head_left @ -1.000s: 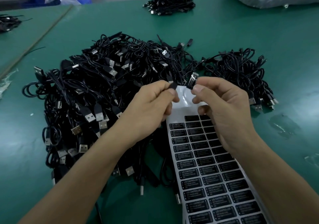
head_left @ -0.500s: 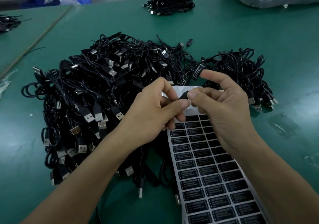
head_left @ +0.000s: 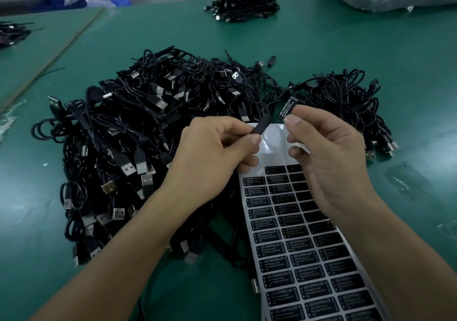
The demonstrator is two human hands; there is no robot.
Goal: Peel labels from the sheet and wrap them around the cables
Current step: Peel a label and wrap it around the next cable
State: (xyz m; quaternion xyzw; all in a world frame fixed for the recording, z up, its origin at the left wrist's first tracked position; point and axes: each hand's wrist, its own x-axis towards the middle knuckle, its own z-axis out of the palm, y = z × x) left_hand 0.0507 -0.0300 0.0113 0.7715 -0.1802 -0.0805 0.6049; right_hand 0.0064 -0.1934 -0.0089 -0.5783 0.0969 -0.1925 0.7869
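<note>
Two hands are working above a green counter [head_left: 371,48]. The left hand [head_left: 217,152] is pinching a short, thick black section of a cable [head_left: 262,125] between thumb and forefinger, with the remaining fingers curled beneath. The right hand [head_left: 329,162] is pinching one black label [head_left: 286,108] by its lower end between thumb and forefinger. The label is standing tilted, printed side showing, just beside the upper end of the cable section; whether the two are touching cannot be told. The label sheet [head_left: 304,259] is lying flat on the counter under both hands, its far end bare white and rows of black labels filling the rest. A large cable pile [head_left: 148,135] is lying left of the sheet, and a smaller pile [head_left: 346,98] is lying beyond the right hand.
</note>
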